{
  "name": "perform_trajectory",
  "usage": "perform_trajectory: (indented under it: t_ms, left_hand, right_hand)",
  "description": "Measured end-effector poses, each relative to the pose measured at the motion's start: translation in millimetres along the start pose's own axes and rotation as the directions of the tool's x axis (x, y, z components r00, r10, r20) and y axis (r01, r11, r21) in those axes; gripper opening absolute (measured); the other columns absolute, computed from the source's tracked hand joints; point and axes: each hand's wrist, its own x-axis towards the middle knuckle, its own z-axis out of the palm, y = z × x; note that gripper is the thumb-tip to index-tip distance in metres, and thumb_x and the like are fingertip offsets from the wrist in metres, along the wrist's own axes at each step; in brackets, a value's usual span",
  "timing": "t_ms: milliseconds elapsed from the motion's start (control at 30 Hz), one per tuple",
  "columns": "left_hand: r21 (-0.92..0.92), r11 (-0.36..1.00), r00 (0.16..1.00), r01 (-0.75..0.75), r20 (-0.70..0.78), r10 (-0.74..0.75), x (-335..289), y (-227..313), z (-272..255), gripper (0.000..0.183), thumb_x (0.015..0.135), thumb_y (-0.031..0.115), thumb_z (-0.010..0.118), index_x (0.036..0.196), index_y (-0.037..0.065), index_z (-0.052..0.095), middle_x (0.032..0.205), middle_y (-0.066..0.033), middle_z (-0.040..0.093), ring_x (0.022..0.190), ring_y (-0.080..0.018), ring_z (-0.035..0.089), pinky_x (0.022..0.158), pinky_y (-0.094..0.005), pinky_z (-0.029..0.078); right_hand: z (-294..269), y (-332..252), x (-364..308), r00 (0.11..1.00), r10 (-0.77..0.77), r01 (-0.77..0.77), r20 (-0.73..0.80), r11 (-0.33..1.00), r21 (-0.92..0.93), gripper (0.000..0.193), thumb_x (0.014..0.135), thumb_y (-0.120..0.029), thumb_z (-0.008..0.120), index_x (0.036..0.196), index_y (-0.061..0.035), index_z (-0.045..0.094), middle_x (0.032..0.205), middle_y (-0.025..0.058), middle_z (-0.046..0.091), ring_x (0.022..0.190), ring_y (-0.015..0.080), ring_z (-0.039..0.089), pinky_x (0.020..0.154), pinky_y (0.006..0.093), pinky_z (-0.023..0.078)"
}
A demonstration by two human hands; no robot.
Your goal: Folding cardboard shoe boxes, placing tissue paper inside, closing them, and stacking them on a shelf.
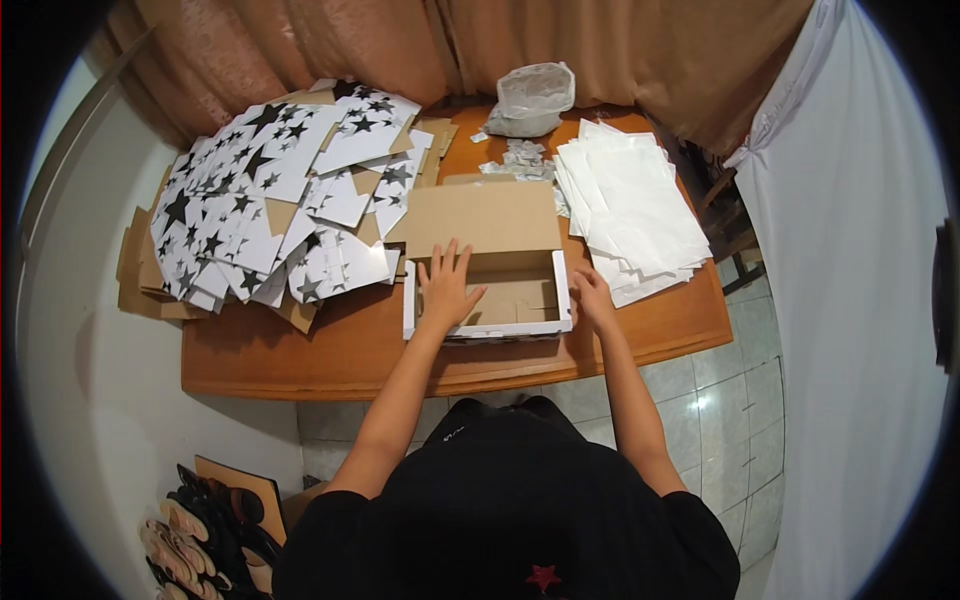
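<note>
- Nearest: the wearer's black shirt [500, 500], bearing a red star [543, 577]. Footwear [180, 540] is gathered at lower left beside a brown board [262, 488]; pale tiles [670, 420] cover the floor.
- Wooden surface [650, 342]: curved front edge, carries all items below.
- Open box [515, 329]: sits near the front edge of the surface, midway along it, between the two hands. White rims, brown interior; the inner base is visible with slot lines toward its right. The brown lid [483, 215] is raised at the far side.
- Left hand [450, 288]: lies over the box's left wall, fingers spread and extended, thumb reaching over the interior.
- Right hand [594, 297]: at the outside of the right wall, fingers curled; whether they grip the wall cannot be told.
- Left of the box: a large heap of flat cardboard pieces [240, 205], white with black stars, brown on the reverse, overlapping.
- Right of the box: loosely stacked white sheets [630, 210].
- Behind the lid: small pale packets [522, 158], scattered.
- Beyond these: a clear plastic bag [536, 90], mouth open, greyish contents settled low, too small to identify.
- Farthest: a brown curtain [630, 45].
</note>
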Motion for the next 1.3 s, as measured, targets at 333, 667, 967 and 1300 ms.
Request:
perform_trajectory:
  t_ms: [333,667,967,1300]
  left_hand:
    - [-0.135,0.963,0.973,0.231,0.043,-0.227,29.7,68.5,0.5,0.066,0.073,0.037,0.063,0.126,0.006,0.042,0.138,-0.0227,0.025,0.131,-0.0404,0.012,0.099,-0.0652,0.008]
    - [-0.326,0.899,0.943,-0.293,0.057,0.328,62.1,170.0,40.5,0.053,0.069,0.03,0.066,0.116,0.011,0.051,0.139,-0.0227,0.02,0.131,-0.0416,0.008,0.097,-0.0654,0.008]
    - [-0.864,0.503,0.905,0.006,0.219,0.364,97.6,194.1,50.2,0.075,0.073,0.002,0.057,0.137,0.019,0.022,0.124,-0.0241,0.043,0.105,-0.0364,0.051,0.081,-0.0367,0.046]
    - [-0.98,0.177,0.968,0.096,0.133,0.211,106.0,137.8,8.3,0.016,0.075,-0.01,0.055,0.087,-0.003,0.064,0.123,-0.016,0.049,0.094,-0.0187,0.058,0.079,-0.0275,0.049]
  right_hand:
    - [-84.0,-8.9,22.2,0.772,-0.505,-0.181,-0.387,0.409,-0.895,0.036,0.068,-0.009,0.061,0.104,-0.0116,0.059,0.11,0.0075,0.051,0.106,0.0291,0.042,0.093,0.0514,0.03]
    - [-114.8,-24.6,26.9,0.713,-0.64,-0.04,-0.286,0.371,-0.928,0.013,0.073,-0.027,0.066,0.075,-0.0149,0.068,0.082,-0.0026,0.062,0.091,0.0185,0.051,0.098,0.0547,0.024]
    - [-81.0,-82.5,-5.2,0.519,-0.822,0.341,-0.235,0.451,-0.825,0.01,0.076,-0.023,0.065,0.082,-0.0152,0.067,0.086,-0.003,0.059,0.091,0.0178,0.052,0.098,0.0521,0.023]
    - [-21.9,-117.1,-80.0,0.598,-0.798,0.548,0.069,0.345,-0.762,0.048,0.06,-0.024,0.074,0.106,-0.0175,0.059,0.106,0.0018,0.051,0.103,0.0222,0.047,0.099,0.0565,0.019]
